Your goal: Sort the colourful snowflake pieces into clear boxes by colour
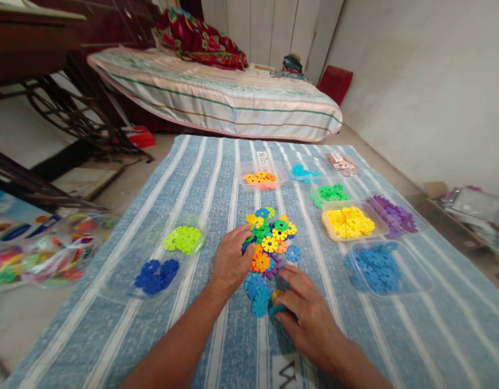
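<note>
A loose pile of flower-shaped plastic discs in mixed colours lies mid-table. At its left edge is my left hand, fingers curled, with a dark blue disc between forefinger and thumb. My right hand is at the near right side of the pile. Its thumb and fingers close on a blue disc, while a yellow disc shows beside them. The right forefinger reaches close to a purple disc. Blue discs lie between the hands. Some fingertips are hidden.
Clear tubs hold sorted discs: dark blue and lime left, orange at the back, green, yellow, purple and blue right. A bed stands beyond the striped cloth.
</note>
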`<state>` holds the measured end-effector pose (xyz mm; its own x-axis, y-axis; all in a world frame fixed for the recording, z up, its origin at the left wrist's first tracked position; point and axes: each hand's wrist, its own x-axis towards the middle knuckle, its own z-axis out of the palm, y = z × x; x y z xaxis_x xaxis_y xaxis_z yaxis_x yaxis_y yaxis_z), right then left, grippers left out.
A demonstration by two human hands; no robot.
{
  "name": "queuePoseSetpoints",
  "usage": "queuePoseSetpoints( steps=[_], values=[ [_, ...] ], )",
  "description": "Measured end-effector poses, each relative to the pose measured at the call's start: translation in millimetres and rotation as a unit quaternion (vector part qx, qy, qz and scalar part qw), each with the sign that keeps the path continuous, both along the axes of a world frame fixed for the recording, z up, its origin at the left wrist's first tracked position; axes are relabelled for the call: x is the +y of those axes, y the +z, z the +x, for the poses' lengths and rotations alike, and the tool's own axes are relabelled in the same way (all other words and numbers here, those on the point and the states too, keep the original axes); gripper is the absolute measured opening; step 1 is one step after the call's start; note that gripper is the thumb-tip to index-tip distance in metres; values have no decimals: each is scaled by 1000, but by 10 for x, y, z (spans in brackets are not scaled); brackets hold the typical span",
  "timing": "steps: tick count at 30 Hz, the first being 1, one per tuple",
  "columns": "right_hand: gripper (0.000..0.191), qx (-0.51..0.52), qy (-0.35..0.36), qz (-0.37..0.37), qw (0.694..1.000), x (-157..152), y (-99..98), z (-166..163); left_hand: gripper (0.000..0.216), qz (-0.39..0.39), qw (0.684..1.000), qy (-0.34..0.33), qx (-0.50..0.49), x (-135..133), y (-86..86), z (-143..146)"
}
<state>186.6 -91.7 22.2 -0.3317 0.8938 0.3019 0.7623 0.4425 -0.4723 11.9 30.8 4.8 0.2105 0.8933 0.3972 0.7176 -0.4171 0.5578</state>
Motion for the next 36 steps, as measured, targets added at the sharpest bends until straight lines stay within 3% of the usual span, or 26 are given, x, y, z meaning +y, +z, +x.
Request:
queuePoseSetpoints(
  steps=[10, 17, 21, 28, 33, 36],
  values=[
    [12, -23, 82, 59, 995, 137, 92, -155, 22, -8, 1000, 9, -3, -21, 3, -15],
    [18, -83, 114, 20, 990, 282, 192, -172, 22, -2, 1000, 9, -5, -27, -7, -12],
    [12, -87, 143, 46, 985, 270, 188, -176, 22, -3, 1000, 12, -4, -35, -1, -2],
    [8, 16, 121, 88, 989, 273, 136, -178, 22, 11, 1000, 9, -7, -35, 6, -29],
    [9, 147, 107, 101, 978, 375, 107, -217, 21, 26, 1000, 10, -13, -23, -23, -72],
    [10, 208, 51, 35, 976, 413, 120, -249, 20, 38, 999, 16, -16, -14, -45, -89]
  ],
)
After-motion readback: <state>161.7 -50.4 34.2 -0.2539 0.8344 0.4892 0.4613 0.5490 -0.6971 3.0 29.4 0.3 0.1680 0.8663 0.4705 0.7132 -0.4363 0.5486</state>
